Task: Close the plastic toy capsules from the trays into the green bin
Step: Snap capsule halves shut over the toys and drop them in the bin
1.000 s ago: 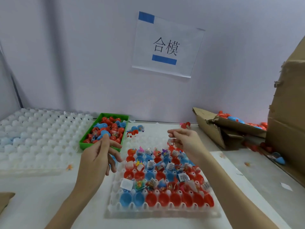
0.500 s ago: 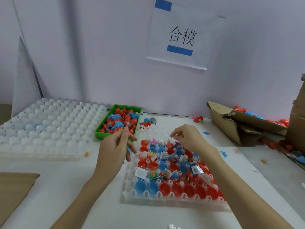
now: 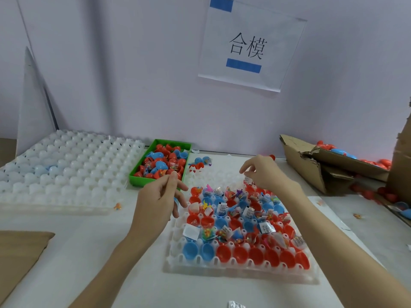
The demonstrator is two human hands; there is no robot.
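Observation:
A white tray [image 3: 222, 266] in front of me holds several open red and blue capsule halves [image 3: 255, 255], many with small wrapped toys in them. The green bin [image 3: 155, 181] behind it to the left is full of closed red and blue capsules. My left hand [image 3: 159, 197] hovers between the bin and the tray's left edge, its fingers curled round a blue capsule half [image 3: 176, 199] that is mostly hidden. My right hand [image 3: 265, 174] is over the tray's far rows and pinches a small wrapped toy packet [image 3: 247, 180].
A large white tray [image 3: 66, 170] of bare cups lies at the left. Two loose capsules [image 3: 200, 162] lie behind the filled tray. Torn cardboard boxes [image 3: 322, 167] with more capsules stand at the right. Brown cardboard [image 3: 20, 247] lies at the near left.
My right hand has come down a little toward the tray's far rows. My left hand has stayed beside the bin. The view has shifted to the left.

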